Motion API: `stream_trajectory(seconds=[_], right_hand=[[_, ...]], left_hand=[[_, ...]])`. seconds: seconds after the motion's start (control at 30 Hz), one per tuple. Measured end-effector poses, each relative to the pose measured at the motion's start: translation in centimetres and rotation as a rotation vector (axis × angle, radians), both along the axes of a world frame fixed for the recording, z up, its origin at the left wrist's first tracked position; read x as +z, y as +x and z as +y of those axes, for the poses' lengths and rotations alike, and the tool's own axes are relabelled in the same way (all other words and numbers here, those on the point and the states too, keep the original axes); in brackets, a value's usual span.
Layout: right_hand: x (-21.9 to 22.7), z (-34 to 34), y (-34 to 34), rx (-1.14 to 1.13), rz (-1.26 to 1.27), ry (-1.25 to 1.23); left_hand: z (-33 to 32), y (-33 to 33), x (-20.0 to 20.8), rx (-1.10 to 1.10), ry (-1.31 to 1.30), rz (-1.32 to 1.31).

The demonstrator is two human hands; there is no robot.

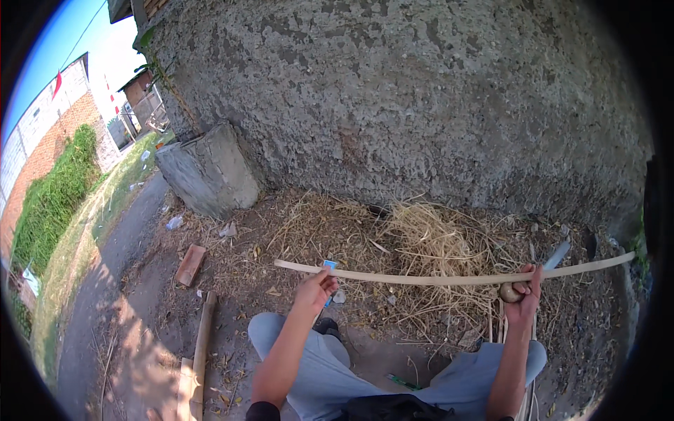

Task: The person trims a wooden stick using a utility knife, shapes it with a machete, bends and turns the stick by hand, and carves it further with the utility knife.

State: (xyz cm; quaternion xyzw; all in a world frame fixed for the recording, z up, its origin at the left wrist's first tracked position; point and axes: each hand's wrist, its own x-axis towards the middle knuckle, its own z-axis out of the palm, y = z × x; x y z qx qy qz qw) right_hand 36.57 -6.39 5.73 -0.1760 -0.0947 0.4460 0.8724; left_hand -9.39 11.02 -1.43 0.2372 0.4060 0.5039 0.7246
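A long, pale bamboo strip stretches across in front of me, bowed slightly, its ends beyond both hands. Near its left end my left hand pinches it, with a small blue piece showing at the fingers; what that piece is, I cannot make out. My right hand is closed around a knife, whose rounded wooden handle end pokes out beside the fingers. Its broad grey blade points up and away behind the strip. The strip also lies against the fingers of this hand.
Loose bamboo shavings are heaped beyond the strip, below a rough grey wall. A concrete block, a brick and bamboo lengths are to the left. A green-handled object lies between my legs. Thin strips stand by my right knee.
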Motion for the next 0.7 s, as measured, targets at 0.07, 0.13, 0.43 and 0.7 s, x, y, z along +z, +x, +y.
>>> stream_trajectory(seconds=[0.07, 0.13, 0.43, 0.7], right_hand=[[-0.5, -0.4, 0.2, -0.088, 0.009, 0.020], [-1.2, -0.5, 0.7, -0.062, -0.069, 0.068], [-4.3, -1.2, 1.7, -0.241, -0.006, -0.093], [-3.3, 0.9, -0.3, -0.261, -0.022, -0.135]], left_hand=[[-0.4, 1.5, 0.5, 0.035, -0.038, -0.002], [-0.6, 2.4, 0.8, 0.061, -0.027, 0.019], [-2.3, 2.8, -2.0, -0.054, 0.054, 0.119], [-4.7, 4.6, -3.5, -0.281, 0.576, 1.607]])
